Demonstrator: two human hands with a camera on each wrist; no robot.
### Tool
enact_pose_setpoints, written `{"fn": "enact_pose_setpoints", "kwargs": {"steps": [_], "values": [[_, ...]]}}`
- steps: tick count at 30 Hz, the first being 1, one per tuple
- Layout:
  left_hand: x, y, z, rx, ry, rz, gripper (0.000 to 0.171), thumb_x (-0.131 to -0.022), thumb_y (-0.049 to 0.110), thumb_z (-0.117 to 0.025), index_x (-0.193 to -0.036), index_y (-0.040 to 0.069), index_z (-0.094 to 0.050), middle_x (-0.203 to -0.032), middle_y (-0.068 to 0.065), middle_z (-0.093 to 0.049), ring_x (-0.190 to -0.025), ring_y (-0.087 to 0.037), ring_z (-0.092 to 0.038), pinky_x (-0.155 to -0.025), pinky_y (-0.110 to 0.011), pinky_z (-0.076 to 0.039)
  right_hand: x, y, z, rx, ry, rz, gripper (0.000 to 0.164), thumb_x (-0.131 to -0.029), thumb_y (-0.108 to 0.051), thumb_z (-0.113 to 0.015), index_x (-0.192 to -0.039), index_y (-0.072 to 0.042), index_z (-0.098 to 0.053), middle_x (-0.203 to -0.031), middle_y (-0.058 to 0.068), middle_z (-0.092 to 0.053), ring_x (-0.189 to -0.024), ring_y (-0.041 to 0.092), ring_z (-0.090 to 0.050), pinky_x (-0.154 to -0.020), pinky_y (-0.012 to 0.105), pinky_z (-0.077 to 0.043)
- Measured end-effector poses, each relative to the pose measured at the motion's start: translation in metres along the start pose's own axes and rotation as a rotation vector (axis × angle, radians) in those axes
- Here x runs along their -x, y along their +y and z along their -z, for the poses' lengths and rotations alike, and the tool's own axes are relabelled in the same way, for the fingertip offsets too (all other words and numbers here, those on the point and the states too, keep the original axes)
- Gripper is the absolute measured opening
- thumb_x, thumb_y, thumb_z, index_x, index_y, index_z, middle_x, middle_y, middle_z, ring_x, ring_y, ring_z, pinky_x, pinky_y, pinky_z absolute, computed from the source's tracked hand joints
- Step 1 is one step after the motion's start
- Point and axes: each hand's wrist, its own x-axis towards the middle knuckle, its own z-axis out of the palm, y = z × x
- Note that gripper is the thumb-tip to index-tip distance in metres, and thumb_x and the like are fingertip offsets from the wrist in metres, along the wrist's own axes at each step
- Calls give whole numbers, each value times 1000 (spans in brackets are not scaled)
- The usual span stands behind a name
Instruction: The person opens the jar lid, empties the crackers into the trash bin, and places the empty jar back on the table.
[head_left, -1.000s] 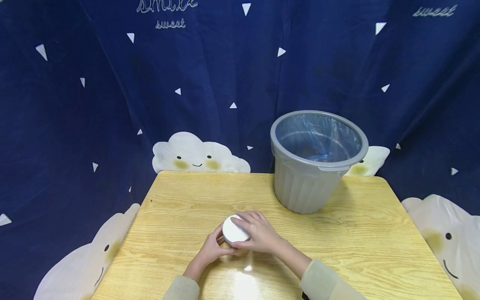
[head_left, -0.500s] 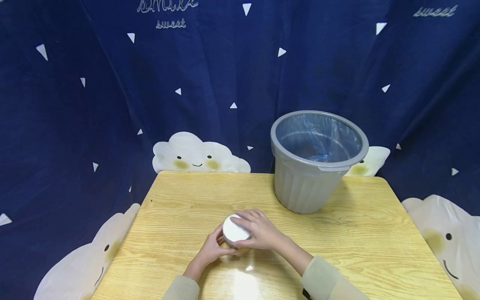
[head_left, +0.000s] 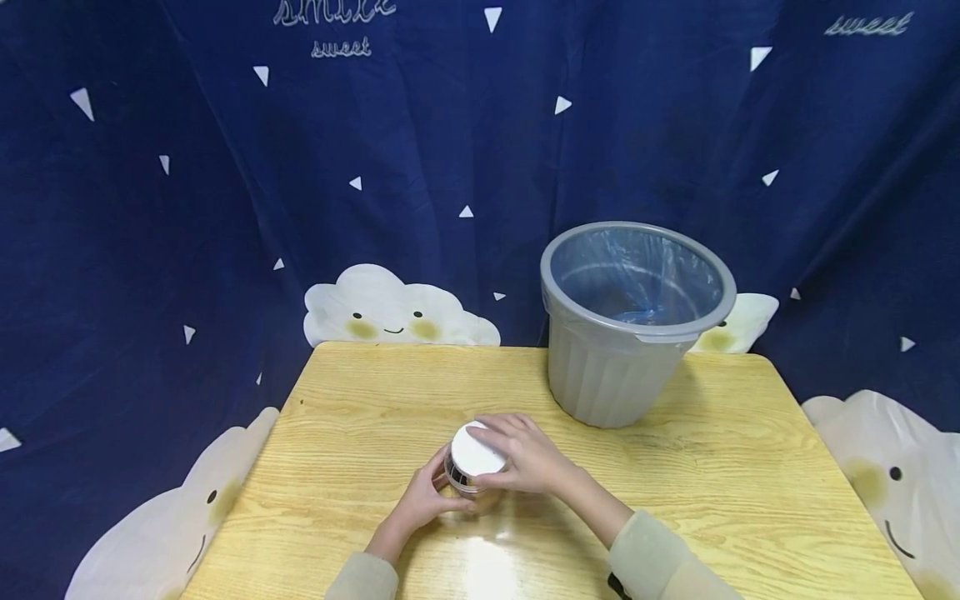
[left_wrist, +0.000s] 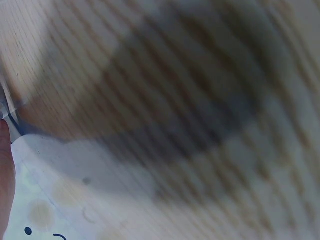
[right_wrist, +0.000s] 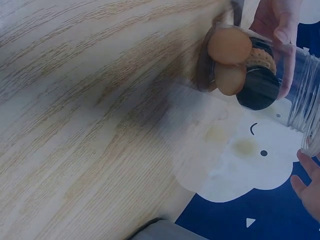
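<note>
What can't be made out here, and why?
Head view: much of the jar, behind the white lid, left hand and right hand.
Head view: part of the inside of the bin, behind its near wall.
Left wrist view: a hand, bar one finger, past the left edge.
Right wrist view: the jar's top, cut by the right edge.

Jar [head_left: 459, 477] on worktop [head_left: 360, 400]. Biscuits [right_wrist: 256, 86] inside jar, near its base. Lid [head_left: 477, 452] over jar's top. Left hand [head_left: 423, 497] at jar's left; right hand [head_left: 527, 456] at jar's right, on lid. Bin [head_left: 611, 375] behind jar, to right, on worktop; liner [head_left: 600, 250] inside bin. Curtain [head_left: 412, 167] behind jar, beyond bin.
</note>
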Motion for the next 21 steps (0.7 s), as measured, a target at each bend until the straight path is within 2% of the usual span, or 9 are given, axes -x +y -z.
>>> {"fn": "enact_pose_setpoints", "kwargs": {"steps": [2,8,12,21], "values": [[0,0,1,-5,-9,11,96,-66,15,-81,-144,15,-26,-144,-11,-34,-130,-32,-33,-104,-42,-36,0,1,1,-2,-4,-15,70,-76,-57,-62,-133,-19,-49,-136,7,-46,-122,25,-44,-103,48,-34],[4,25,1,17,-21,36,95,-66,9,-81,-144,10,-27,-144,-13,-34,-129,-34,-35,-105,-42,-34,3,4,3,-10,-6,-39,70,-76,-58,-61,-133,-19,-49,-136,8,-46,-122,27,-43,-103,50,-33],[4,24,0,37,-6,18,95,-64,6,-82,-143,10,-29,-142,-13,-37,-127,-32,-38,-104,-40,-35,6,7,6,-6,7,-51,70,-75,-59,-62,-132,-20,-49,-136,6,-47,-121,27,-44,-103,49,-33],[3,24,-1,36,6,-2,93,-64,0,-80,-142,9,-31,-138,-19,-40,-125,-36,-39,-104,-43,-34,12,12,15,6,34,-46,71,-76,-57,-62,-132,-16,-50,-136,8,-46,-122,25,-44,-103,48,-33]]}}
